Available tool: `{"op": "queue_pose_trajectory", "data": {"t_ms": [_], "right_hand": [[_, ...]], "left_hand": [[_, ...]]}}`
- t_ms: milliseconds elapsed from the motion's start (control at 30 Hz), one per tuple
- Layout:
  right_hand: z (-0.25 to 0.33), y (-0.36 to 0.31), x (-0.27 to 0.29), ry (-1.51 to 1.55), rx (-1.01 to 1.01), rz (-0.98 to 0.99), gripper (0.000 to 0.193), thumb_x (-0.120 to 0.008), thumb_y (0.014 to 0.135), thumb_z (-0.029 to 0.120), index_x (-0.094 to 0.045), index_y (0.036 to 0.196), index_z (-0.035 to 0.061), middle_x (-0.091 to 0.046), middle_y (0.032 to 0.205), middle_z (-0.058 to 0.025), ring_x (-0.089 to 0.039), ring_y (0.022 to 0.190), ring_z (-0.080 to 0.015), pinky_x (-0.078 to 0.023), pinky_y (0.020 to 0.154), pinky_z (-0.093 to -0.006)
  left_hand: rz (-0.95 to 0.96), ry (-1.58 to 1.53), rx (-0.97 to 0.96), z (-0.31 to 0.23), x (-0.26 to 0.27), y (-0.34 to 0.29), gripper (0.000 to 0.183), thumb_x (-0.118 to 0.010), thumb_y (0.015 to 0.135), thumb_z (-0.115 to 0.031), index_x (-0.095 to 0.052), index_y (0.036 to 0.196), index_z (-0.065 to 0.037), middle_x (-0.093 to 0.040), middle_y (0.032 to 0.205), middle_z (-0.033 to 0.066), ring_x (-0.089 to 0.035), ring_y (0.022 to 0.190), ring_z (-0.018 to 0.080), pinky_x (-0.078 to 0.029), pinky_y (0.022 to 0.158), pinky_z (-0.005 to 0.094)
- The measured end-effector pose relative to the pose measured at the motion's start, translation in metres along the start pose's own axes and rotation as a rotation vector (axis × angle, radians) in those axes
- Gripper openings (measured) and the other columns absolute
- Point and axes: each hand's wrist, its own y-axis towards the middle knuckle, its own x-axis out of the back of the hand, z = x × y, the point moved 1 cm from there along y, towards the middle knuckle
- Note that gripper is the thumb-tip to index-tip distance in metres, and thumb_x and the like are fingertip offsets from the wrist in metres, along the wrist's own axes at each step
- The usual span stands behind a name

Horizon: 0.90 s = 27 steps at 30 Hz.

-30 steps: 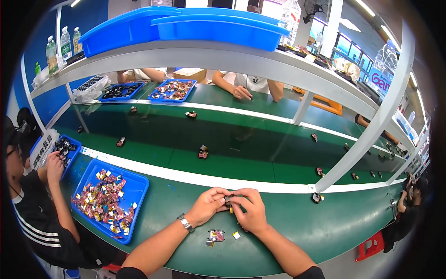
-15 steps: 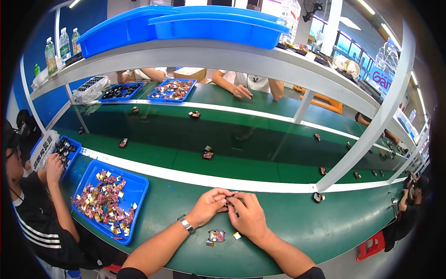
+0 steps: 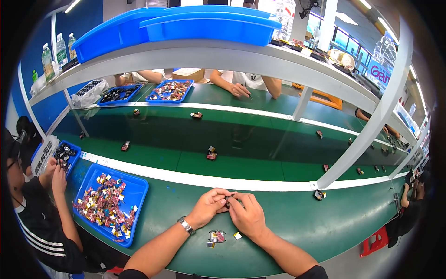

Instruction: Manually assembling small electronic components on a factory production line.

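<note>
In front of me, over the green table, both hands pinch one small dark part [image 3: 227, 202], largely hidden by the fingers. My left hand [image 3: 208, 207], with a metal-banded watch at its wrist, grips it from the left. My right hand [image 3: 247, 215] closes on it from the other side with bent fingers. Just below them on the table lies a dark-framed watch case [image 3: 217, 236] with a reddish circuit board and a silvery piece in it. A small battery-like piece [image 3: 211, 244] touches its lower edge. Another white-and-yellow piece [image 3: 238, 235] lies beside my right wrist.
A blue tray [image 3: 145, 186] of reddish circuit boards stands left of my arms. Beyond a white rail [image 3: 186, 177], a green conveyor belt [image 3: 260, 162] carries scattered small assemblies. A white post [image 3: 362, 125] rises at right. A co-worker's hands [image 3: 55, 174] work at far left.
My hands stay nearly in place on the dark part, with the right fingers slightly shifted. Assemblies on the belt have moved a little rightward. The left co-worker's hands have come together.
</note>
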Motion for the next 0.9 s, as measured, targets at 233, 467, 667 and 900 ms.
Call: {"op": "queue_pose_trajectory", "data": {"t_ms": [233, 467, 667, 900], "right_hand": [[-0.0027, -0.0003, -0.0005, 0.026, 0.048, -0.007, 0.025, -0.072, 0.070, -0.001, -0.067, 0.094, 0.0036, -0.062, 0.095, -0.0070, -0.061, 0.084, -0.0238, -0.054, 0.067, -0.0331], [-0.0053, -0.0029, -0.0003, 0.046, 0.048, 0.023, 0.027, -0.069, 0.071, 0.000, -0.067, 0.097, 0.0014, -0.061, 0.096, -0.0075, -0.061, 0.086, -0.0234, -0.054, 0.071, -0.0310], [-0.0064, -0.0030, -0.0016, 0.043, 0.057, 0.005, 0.024, -0.071, 0.072, -0.002, -0.068, 0.095, 0.0028, -0.060, 0.092, -0.0061, -0.061, 0.082, -0.0225, -0.053, 0.065, -0.0318], [-0.0056, -0.0015, -0.0026, 0.029, 0.062, -0.016, 0.022, -0.069, 0.073, -0.002, -0.068, 0.094, 0.0026, -0.060, 0.092, -0.0061, -0.060, 0.080, -0.0226, -0.053, 0.066, -0.0315]], "left_hand": [[-0.017, -0.009, -0.004, -0.0045, -0.0012, -0.0041, 0.020, -0.050, 0.100, -0.004, -0.051, 0.120, -0.005, -0.059, 0.130, 0.0108, -0.060, 0.114, 0.0187, -0.051, 0.097, 0.0357], [-0.018, -0.018, -0.005, -0.0061, -0.0035, -0.0046, 0.020, -0.050, 0.100, -0.005, -0.051, 0.120, -0.005, -0.058, 0.131, 0.0116, -0.059, 0.115, 0.0197, -0.051, 0.098, 0.0370], [0.000, -0.022, -0.025, -0.0082, -0.0062, -0.0046, 0.019, -0.050, 0.100, -0.005, -0.051, 0.119, -0.004, -0.055, 0.136, 0.0134, -0.058, 0.117, 0.0208, -0.050, 0.100, 0.0384], [-0.010, 0.001, -0.021, -0.0073, -0.0056, -0.0052, 0.019, -0.050, 0.100, -0.005, -0.051, 0.119, -0.004, -0.059, 0.128, 0.0111, -0.059, 0.114, 0.0190, -0.051, 0.098, 0.0374]]}}
